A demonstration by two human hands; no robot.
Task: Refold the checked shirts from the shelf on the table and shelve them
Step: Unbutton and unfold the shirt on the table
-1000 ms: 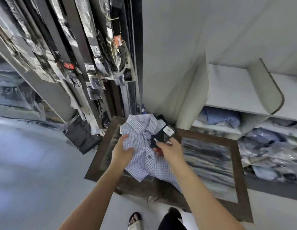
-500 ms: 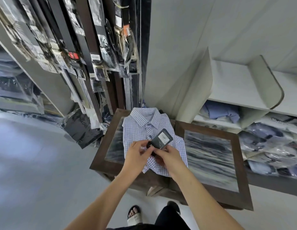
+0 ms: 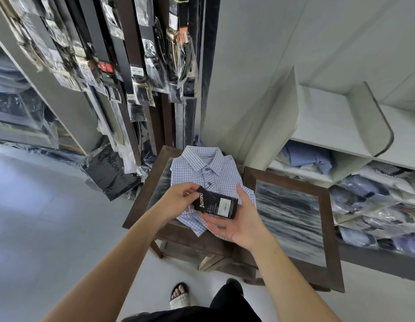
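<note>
We find the checked shirt (image 3: 201,168) flat on the tabletop (image 3: 155,175), frame centre, long axis running collar-up, directly below both hands. L hand (image 3: 178,201) grip pinches the hang tag (image 3: 219,204); R hand (image 3: 243,219) cradles it, fingers flat.

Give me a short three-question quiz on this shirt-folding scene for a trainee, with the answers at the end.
1. True or false: the checked shirt lies on the table with its collar toward the person.
2. What does the left hand do to the tag? A pinches its corner; B presses it flat on the table; C does not touch it.
3. Fill the gap: the right hand supports the tag from ___.
Key: 1 false, the collar points away from the person; 2 A; 3 below.
</note>
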